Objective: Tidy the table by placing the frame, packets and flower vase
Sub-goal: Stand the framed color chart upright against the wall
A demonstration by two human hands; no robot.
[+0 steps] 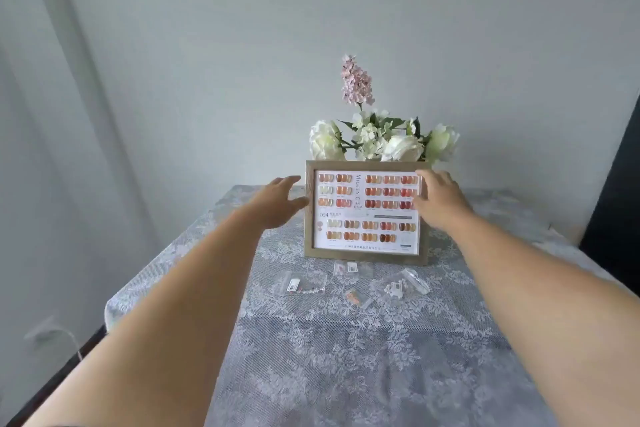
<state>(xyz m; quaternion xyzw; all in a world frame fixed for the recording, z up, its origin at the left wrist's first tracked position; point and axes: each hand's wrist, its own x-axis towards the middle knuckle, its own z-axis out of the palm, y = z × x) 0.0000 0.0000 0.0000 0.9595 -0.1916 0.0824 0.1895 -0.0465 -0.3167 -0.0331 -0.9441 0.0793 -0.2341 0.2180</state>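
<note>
Left hand [280, 201] spread, fingers loose, at the left edge of the upright wooden picture frame [365, 213], right hand [438, 199] likewise spread over its right edge, neither clasping, white flower bouquet [381, 139] behind, clear plastic packets [304, 282] in front, lace-covered desk [346, 357]

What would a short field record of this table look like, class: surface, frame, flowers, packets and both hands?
surface: table under a lace cloth
frame: upright, showing a nail colour chart
flowers: white and pink, behind the frame; vase hidden
packets: four small clear ones, flat in front of the frame
left hand: open, at the frame's left edge
right hand: open, at its right edge
</note>
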